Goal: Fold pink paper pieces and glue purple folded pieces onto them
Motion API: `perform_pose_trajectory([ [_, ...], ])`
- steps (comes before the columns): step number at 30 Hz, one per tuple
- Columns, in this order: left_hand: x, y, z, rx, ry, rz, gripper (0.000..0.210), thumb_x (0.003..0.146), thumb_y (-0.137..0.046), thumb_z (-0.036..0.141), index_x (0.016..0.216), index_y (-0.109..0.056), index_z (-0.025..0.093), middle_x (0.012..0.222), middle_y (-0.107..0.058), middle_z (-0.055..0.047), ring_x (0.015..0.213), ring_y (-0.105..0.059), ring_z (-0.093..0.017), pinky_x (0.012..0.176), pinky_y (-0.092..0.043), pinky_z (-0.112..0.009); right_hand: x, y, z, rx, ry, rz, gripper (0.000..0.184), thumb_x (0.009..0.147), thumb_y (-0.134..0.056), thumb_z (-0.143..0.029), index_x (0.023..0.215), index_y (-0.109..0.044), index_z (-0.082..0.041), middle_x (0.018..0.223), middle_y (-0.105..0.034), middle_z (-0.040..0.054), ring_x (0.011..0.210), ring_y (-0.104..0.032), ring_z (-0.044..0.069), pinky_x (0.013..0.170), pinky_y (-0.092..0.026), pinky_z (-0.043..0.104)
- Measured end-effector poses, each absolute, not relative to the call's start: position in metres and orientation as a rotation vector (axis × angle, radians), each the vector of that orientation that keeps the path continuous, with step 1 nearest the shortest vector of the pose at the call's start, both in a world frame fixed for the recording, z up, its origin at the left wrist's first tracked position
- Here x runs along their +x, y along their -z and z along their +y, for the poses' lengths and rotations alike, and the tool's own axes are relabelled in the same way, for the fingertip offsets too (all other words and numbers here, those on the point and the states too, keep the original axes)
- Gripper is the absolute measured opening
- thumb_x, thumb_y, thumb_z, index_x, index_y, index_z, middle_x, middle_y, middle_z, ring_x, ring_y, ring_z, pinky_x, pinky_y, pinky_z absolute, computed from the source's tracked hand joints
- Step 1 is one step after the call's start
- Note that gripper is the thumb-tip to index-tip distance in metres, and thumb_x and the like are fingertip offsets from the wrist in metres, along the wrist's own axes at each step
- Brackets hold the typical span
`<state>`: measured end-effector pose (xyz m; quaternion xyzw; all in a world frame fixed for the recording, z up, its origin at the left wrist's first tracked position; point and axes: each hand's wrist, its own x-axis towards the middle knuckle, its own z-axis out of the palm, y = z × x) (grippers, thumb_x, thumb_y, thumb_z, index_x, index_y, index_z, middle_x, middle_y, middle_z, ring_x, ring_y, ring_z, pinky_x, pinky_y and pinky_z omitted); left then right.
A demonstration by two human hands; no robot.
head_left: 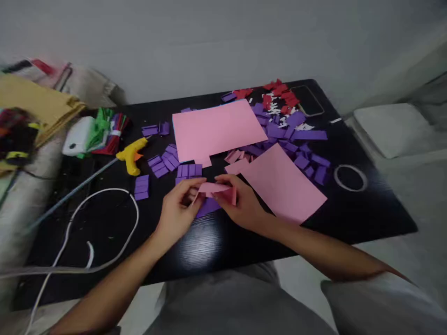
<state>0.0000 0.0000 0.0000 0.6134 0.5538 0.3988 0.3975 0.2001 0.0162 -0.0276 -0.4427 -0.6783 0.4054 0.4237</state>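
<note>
Pink paper (211, 187) held in both hands' fingers (190, 182).

folded paper (211, 188): pink | folded strips (141, 187): purple | glue gun (131, 154): yellow | table (244, 249): black

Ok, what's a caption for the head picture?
Left hand and right hand hold bent pink paper; yellow glue gun lies at left.

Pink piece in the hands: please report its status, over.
Left hand, right hand: both holding pink piece. Piece bent, not flat. Purple paper shows just beneath.
</note>
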Motion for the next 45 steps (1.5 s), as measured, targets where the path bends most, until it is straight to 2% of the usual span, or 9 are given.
perform_pose_trajectory([
  [5, 0.001, 0.004, 0.004, 1.525, -1.089, 1.286, 0.027, 0.091, -0.074, 0.025, 0.118, -0.078, 0.024, 0.101, -0.069, -0.003, 0.069, -0.070, -0.010, 0.064, -0.058, -0.022, 0.202, 0.026, 0.018, -1.185, -1.193, -1.659, 0.021, 0.093, -0.065, -0.030, 0.112, -0.066, -0.021, 0.106, -0.074, 0.0067, 0.094, -0.070, 0.022, 0.083, -0.055, 0.037],
  [11, 0.001, 0.004, 0.004, 1.496, -1.124, 1.243, 0.031, 0.090, -0.076, 0.025, 0.121, -0.079, 0.029, 0.094, -0.065, -0.001, 0.072, -0.072, -0.011, 0.069, -0.062, -0.024, 0.202, 0.024, 0.019, -1.188, -1.287, -1.546, 0.019, 0.088, -0.074, -0.032, 0.104, -0.068, -0.023, 0.101, -0.073, 0.0032, 0.092, -0.069, 0.020, 0.081, -0.053, 0.036],
  [16, -0.001, 0.004, 0.004, 1.488, -1.105, 1.242, 0.032, 0.089, -0.077, 0.027, 0.121, -0.079, 0.028, 0.094, -0.066, -0.002, 0.072, -0.072, -0.013, 0.070, -0.064, -0.027, 0.201, 0.025, 0.020, -1.153, -1.351, -1.463, 0.022, 0.085, -0.078, -0.028, 0.103, -0.068, -0.023, 0.101, -0.074, 0.0027, 0.093, -0.069, 0.020, 0.082, -0.055, 0.035],
  [21, -0.002, 0.003, 0.005, 1.442, -1.097, 1.239, 0.030, 0.088, -0.078, 0.029, 0.118, -0.080, 0.025, 0.096, -0.067, -0.003, 0.075, -0.072, -0.014, 0.073, -0.065, -0.029, 0.201, 0.027, 0.022, -1.112, -1.477, -1.354, 0.025, 0.082, -0.080, -0.030, 0.103, -0.069, -0.022, 0.100, -0.073, 0.0038, 0.089, -0.070, 0.020, 0.075, -0.057, 0.035],
  [26, -0.001, 0.004, 0.006, 1.341, -1.113, 1.197, 0.041, 0.085, -0.080, 0.027, 0.125, -0.073, 0.022, 0.083, -0.062, 0.002, 0.073, -0.071, -0.013, 0.076, -0.064, -0.028, 0.200, 0.026, 0.022, -1.089, -1.519, -1.307, 0.027, 0.079, -0.080, -0.027, 0.102, -0.067, -0.023, 0.097, -0.073, 0.0029, 0.084, -0.070, 0.019, 0.073, -0.058, 0.034],
  [33, 0.009, 0.002, 0.002, 1.305, -0.998, 1.308, 0.032, 0.092, -0.073, 0.035, 0.118, -0.067, 0.017, 0.084, -0.067, 0.001, 0.059, -0.066, -0.011, 0.057, -0.057, -0.023, 0.200, 0.018, 0.019, -1.149, -1.453, -1.372, 0.022, 0.084, -0.078, -0.031, 0.101, -0.068, -0.022, 0.093, -0.073, 0.0013, 0.079, -0.070, 0.017, 0.076, -0.059, 0.035],
  [37, 0.010, 0.002, 0.002, 1.311, -0.957, 1.372, 0.030, 0.090, -0.074, 0.041, 0.107, -0.070, 0.016, 0.087, -0.070, -0.003, 0.061, -0.063, -0.011, 0.052, -0.053, -0.021, 0.199, 0.018, 0.017, -1.111, -1.567, -1.275, 0.022, 0.084, -0.078, -0.031, 0.100, -0.067, -0.022, 0.089, -0.072, 0.0006, 0.073, -0.071, 0.017, 0.073, -0.059, 0.035],
  [43, 0.009, 0.001, 0.004, 1.213, -0.945, 1.293, 0.029, 0.090, -0.075, 0.043, 0.099, -0.069, 0.016, 0.067, -0.066, 0.001, 0.054, -0.061, -0.012, 0.050, -0.052, -0.021, 0.197, 0.019, 0.019, -1.156, -1.630, -1.238, 0.026, 0.080, -0.081, -0.032, 0.099, -0.066, -0.022, 0.083, -0.072, -0.0005, 0.070, -0.071, 0.018, 0.071, -0.059, 0.036],
  [45, 0.009, 0.003, 0.004, 1.198, -0.963, 1.281, 0.030, 0.089, -0.076, 0.043, 0.099, -0.069, 0.016, 0.066, -0.066, 0.001, 0.053, -0.061, -0.012, 0.050, -0.052, -0.021, 0.197, 0.020, 0.020, -1.157, -1.681, -1.198, 0.029, 0.077, -0.083, -0.032, 0.098, -0.065, -0.022, 0.081, -0.072, -0.0012, 0.069, -0.070, 0.018, 0.070, -0.060, 0.036],
])
